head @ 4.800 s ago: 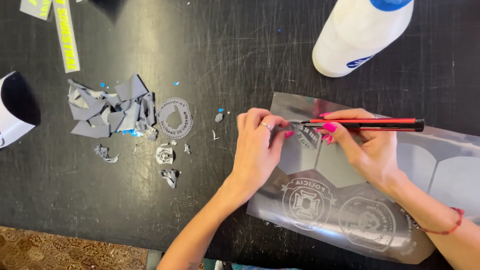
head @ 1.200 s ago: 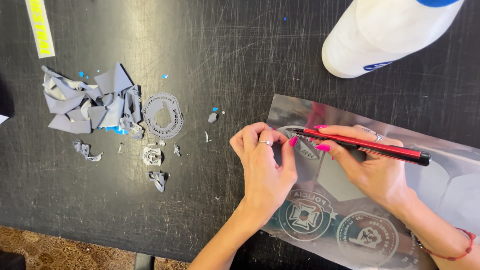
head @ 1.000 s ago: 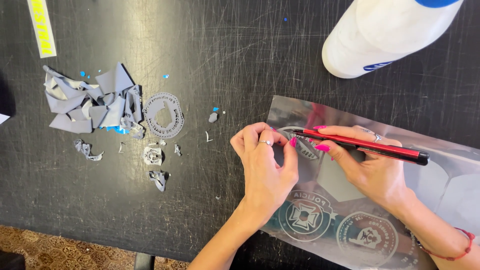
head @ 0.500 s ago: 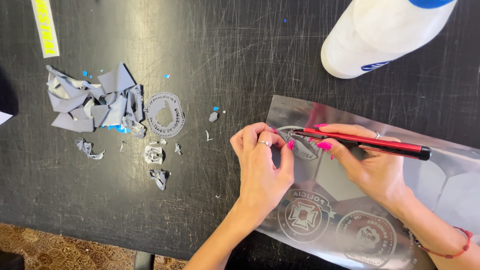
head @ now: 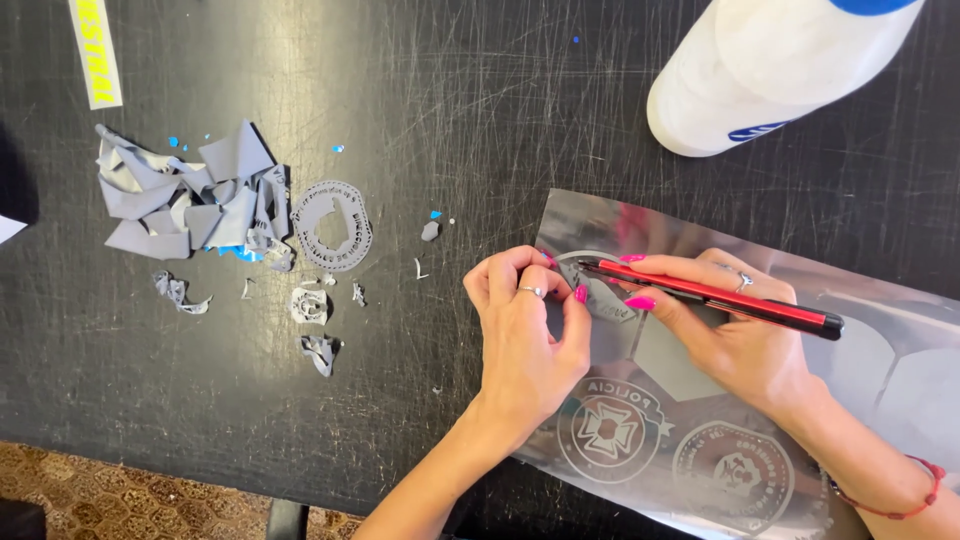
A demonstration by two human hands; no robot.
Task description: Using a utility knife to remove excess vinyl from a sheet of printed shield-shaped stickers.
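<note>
Partly weeded: scraps [head: 195, 200] heaped on worktop [head: 450, 100], left hand [head: 527, 330] pinching down silver sheet [head: 700, 420], right hand [head: 725, 330] gripping red tool [head: 715, 297], round emblems unpicked.

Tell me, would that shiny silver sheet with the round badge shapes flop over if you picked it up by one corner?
Probably yes. The shiny silver sheet looks thin and lies flat on the black table, so it would likely bend and droop. It seems light, too. Its glossy surface could slide if pushed, perhaps why the left hand presses on it.
</note>
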